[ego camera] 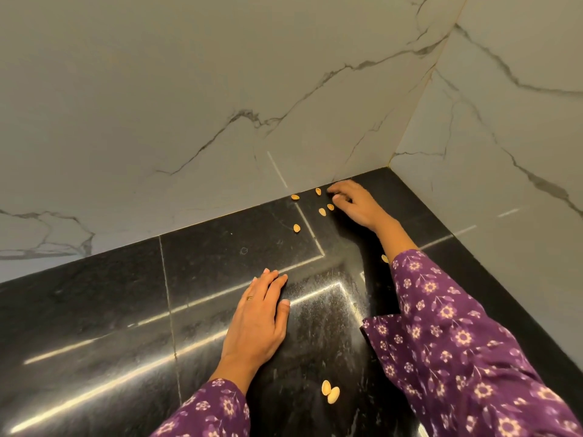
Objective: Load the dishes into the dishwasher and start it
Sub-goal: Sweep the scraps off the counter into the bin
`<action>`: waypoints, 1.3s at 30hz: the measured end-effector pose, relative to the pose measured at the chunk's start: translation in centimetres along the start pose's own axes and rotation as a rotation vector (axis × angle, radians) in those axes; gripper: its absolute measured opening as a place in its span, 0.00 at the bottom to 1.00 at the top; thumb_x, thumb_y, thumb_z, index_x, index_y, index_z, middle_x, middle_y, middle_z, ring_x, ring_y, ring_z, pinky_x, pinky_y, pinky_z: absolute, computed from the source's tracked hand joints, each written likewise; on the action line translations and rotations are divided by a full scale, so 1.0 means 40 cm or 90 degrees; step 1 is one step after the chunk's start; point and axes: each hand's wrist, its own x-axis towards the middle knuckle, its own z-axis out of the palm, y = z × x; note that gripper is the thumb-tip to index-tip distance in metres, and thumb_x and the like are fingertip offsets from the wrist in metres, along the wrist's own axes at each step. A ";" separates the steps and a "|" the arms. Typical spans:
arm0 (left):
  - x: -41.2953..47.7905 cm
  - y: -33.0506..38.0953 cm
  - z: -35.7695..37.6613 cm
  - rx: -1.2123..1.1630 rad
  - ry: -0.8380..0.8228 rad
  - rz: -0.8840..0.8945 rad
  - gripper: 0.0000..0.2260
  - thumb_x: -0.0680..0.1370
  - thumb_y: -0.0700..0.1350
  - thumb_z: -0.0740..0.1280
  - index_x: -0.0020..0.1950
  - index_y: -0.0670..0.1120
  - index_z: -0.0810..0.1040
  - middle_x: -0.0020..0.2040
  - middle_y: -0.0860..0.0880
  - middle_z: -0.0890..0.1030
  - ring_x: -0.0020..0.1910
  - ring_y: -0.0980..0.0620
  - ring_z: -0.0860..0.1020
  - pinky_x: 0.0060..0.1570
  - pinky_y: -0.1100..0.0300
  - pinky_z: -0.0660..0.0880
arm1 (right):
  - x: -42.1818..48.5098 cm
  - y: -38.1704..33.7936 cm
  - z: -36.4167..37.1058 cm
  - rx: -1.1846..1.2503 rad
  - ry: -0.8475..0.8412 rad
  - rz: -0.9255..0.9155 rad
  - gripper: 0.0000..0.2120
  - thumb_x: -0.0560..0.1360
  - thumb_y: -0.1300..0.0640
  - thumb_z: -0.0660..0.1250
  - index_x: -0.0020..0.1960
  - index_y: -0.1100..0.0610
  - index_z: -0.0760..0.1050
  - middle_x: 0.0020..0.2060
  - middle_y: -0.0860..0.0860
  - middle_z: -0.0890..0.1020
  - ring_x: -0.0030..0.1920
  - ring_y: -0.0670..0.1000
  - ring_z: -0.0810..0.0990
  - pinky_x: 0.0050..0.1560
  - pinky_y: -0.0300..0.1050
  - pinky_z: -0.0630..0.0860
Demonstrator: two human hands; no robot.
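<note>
No dish and no dishwasher is in view. My left hand (258,320) lies flat, palm down, on the black stone countertop (94,310), a ring on one finger. My right hand (353,205) reaches into the far corner by the wall, its fingers curled down onto the counter; what lies under the fingertips is hidden. Several tan nut shells (322,211) lie scattered just left of that hand. Two more shells (329,392) sit close to me, between my forearms.
White marble walls (189,105) meet in a corner at the back right and close off the counter on two sides. One shell (384,258) lies beside my right sleeve. The counter's right edge (536,329) drops off near my right arm.
</note>
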 end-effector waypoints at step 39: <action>-0.009 0.017 -0.018 -0.063 -0.018 -0.052 0.20 0.82 0.48 0.55 0.74 0.48 0.62 0.77 0.49 0.54 0.72 0.48 0.63 0.69 0.55 0.62 | -0.565 -0.261 0.173 0.179 -0.237 -0.179 0.06 0.73 0.66 0.68 0.44 0.61 0.83 0.48 0.52 0.82 0.55 0.49 0.79 0.61 0.51 0.72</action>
